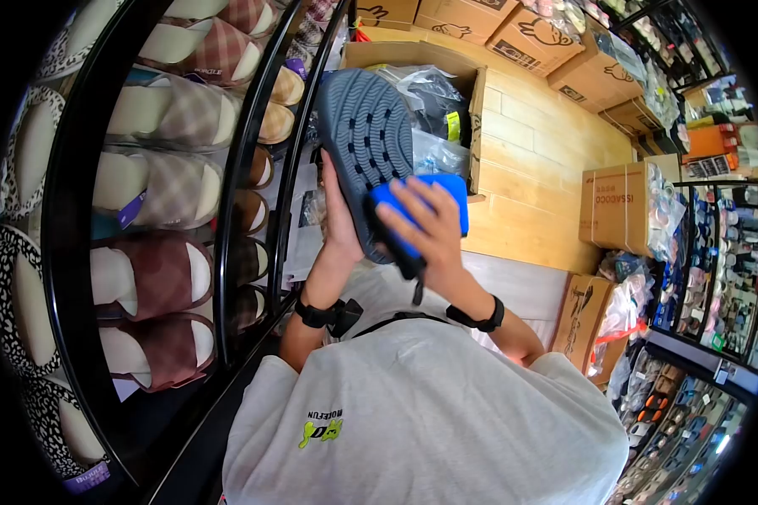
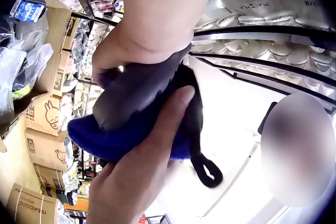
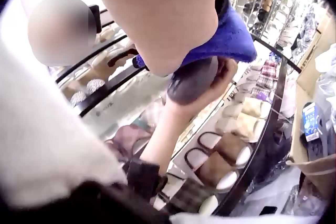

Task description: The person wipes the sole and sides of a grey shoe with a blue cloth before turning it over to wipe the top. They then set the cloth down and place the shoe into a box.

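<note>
In the head view, a dark grey slipper (image 1: 366, 122) is held up with its ridged sole toward the camera. My left hand (image 1: 338, 206) grips it along its left edge. My right hand (image 1: 429, 231) holds a blue plush pad (image 1: 453, 200) against the sole's lower right part, its fingers spread across the pad. A black strap with a loop (image 2: 207, 174) hangs from the pad in the left wrist view; there the right thumb lies along the pad's black edge, and blue plush (image 2: 100, 140) shows beneath the slipper. The right wrist view has the slipper (image 3: 191, 82) partly hidden behind the right hand.
Close on the left stands a black-framed rack (image 1: 227, 194) with rows of slippers. An open carton (image 1: 478, 126) of bagged goods sits just beyond the slipper. More cardboard boxes (image 1: 611, 206) line the wooden floor (image 1: 522, 168), with shoe shelves (image 1: 716, 269) at right.
</note>
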A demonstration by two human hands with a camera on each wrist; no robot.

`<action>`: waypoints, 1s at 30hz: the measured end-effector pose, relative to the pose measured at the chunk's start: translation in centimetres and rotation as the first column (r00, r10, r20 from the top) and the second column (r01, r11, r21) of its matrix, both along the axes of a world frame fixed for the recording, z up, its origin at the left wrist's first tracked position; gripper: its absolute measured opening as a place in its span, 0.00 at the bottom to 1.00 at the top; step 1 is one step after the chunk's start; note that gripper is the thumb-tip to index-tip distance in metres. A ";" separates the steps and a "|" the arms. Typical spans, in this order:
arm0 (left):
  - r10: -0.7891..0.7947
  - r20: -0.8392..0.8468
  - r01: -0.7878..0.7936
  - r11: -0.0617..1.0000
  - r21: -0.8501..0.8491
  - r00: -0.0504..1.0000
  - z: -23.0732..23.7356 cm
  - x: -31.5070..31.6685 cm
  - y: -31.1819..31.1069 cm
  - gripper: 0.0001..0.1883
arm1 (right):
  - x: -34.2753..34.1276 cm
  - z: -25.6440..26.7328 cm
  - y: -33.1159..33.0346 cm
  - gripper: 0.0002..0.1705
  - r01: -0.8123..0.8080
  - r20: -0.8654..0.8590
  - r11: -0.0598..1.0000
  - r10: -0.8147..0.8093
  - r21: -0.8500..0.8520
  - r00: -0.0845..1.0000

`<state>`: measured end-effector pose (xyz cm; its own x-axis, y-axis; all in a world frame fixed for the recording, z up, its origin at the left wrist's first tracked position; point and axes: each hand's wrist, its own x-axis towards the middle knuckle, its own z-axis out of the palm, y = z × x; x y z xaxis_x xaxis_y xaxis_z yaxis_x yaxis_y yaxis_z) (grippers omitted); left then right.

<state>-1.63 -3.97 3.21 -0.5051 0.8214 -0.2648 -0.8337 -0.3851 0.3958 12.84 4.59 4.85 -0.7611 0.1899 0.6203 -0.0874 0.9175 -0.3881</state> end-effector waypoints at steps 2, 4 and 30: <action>0.000 0.147 -0.007 0.999 0.042 0.989 -1.2 -0.7 0.9 0.41 | 0.8 -0.5 -1.4 0.28 -0.120 0.049 0.981 0.114 0.152 0.992; 0.022 0.098 -0.026 0.999 0.038 0.995 -2.5 -0.7 0.8 0.39 | 0.9 -0.5 -1.1 0.28 -0.249 0.088 0.928 0.234 0.278 0.968; 0.161 -0.022 -0.161 0.987 -0.004 0.987 -3.9 -1.2 0.8 0.45 | 1.1 -0.5 -0.7 0.30 -0.377 0.169 0.898 0.344 0.229 0.924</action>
